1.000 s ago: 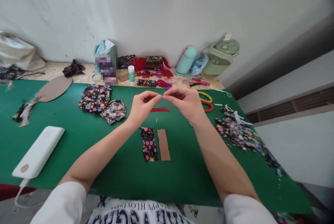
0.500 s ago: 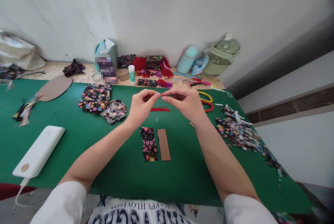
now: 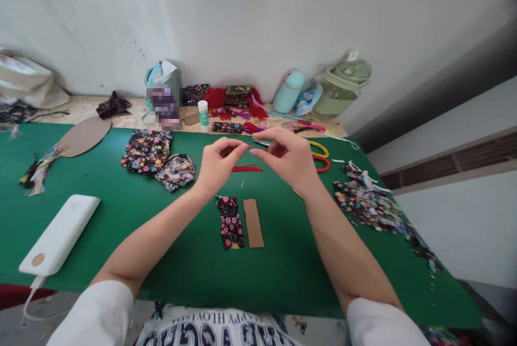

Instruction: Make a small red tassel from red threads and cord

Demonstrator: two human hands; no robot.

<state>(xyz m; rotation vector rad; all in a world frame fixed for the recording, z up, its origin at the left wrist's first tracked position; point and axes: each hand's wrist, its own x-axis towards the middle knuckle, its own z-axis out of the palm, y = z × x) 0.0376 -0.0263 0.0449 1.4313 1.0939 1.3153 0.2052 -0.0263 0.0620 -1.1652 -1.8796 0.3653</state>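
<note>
Above the green table my left hand (image 3: 222, 166) is closed in a pinch, thumb against forefinger; whatever is between the tips is too small to make out. Facing it, my right hand (image 3: 288, 157) has thumb and forefinger parted, with nothing visible between their tips. A bit of red shows behind its curled fingers, and I cannot tell what it is. Red threads (image 3: 248, 168) lie between and below the hands. Scissors with yellow and red handles (image 3: 321, 164) lie partly hidden behind my right hand. Nearer me are a floral fabric strip (image 3: 231, 223) and a brown cardboard strip (image 3: 253, 223), side by side.
At left lie floral fabric pieces (image 3: 147, 152), a brown oval board (image 3: 86, 136) and a white power bank (image 3: 60, 234) with a cable. Fabric scraps (image 3: 369, 203) are heaped at right. Along the wall stand a glue stick (image 3: 203, 115), a light-blue bottle (image 3: 288, 91) and a green jug (image 3: 341, 90).
The fingertips of my right hand have come apart from each other and from my left hand, the forefinger rising. My left hand keeps its pinch in nearly the same place.
</note>
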